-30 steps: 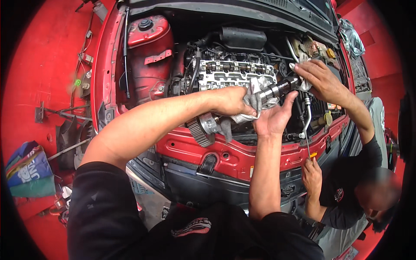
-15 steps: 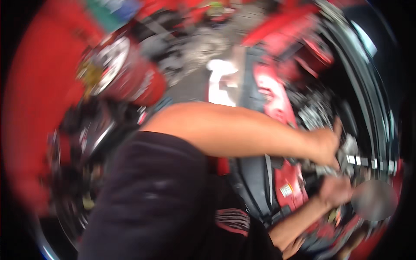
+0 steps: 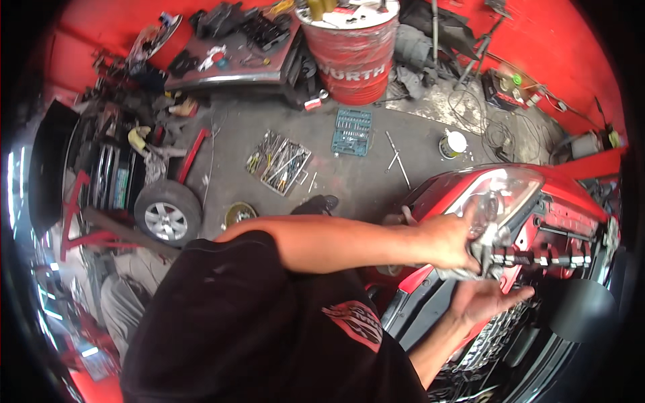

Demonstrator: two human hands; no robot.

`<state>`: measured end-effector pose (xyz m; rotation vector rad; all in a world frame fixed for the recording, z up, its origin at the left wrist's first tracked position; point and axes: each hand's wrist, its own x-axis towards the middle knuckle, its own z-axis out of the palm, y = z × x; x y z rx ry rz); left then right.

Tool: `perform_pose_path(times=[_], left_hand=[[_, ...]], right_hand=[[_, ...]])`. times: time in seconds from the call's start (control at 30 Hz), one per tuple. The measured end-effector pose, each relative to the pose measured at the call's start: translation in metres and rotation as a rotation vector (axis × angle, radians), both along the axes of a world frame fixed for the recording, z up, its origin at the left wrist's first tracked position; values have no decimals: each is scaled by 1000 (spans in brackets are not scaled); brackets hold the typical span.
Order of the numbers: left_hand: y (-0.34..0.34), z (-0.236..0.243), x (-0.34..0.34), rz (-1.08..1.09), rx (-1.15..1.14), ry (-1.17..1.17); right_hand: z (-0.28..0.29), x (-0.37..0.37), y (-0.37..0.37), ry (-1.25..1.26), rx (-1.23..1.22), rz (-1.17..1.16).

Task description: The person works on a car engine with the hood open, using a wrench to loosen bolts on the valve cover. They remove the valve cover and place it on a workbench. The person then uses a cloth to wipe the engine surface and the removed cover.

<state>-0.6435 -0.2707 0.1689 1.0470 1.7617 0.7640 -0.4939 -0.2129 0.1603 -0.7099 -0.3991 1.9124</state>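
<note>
My left hand (image 3: pixel 447 245) grips a crumpled pale rag (image 3: pixel 490 269) at the left end of a metal camshaft (image 3: pixel 554 258), which is held horizontally over the red car's front corner, near the headlight (image 3: pixel 497 191). My right hand (image 3: pixel 487 302) is just below the shaft, palm up with fingers extended and apart, with nothing visible in it. Below and beyond it is part of the open engine bay (image 3: pixel 484 349), partly hidden by my arm and the dark parts at the rim.
An open socket case (image 3: pixel 351 132), a tray of tools (image 3: pixel 277 161), a white bucket (image 3: pixel 452 144) and a loose wheel (image 3: pixel 168 211) lie on the floor (image 3: pixel 363 174). A red drum (image 3: pixel 349 60) stands beside a cluttered bench (image 3: pixel 228 54). A dark vehicle with a red stand (image 3: pixel 80 208) is at left.
The view has swung left from the engine bay to the workshop floor. The shaft moved with my hands to the car's corner; the co-worker's hands are out of view.
</note>
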Motion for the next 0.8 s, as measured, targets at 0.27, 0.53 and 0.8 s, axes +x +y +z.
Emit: perform_pose_path(times=[0.27, 0.53, 0.8], left_hand=[[-85, -76, -110, 270, -167, 77], [-168, -233, -201, 309, -142, 42], [-290, -278, -290, 540, -150, -63]], right_hand=[[-92, -131, -51, 47, 168, 270], [-234, -222, -124, 121, -24, 483], [-264, -341, -222, -100, -77, 648]])
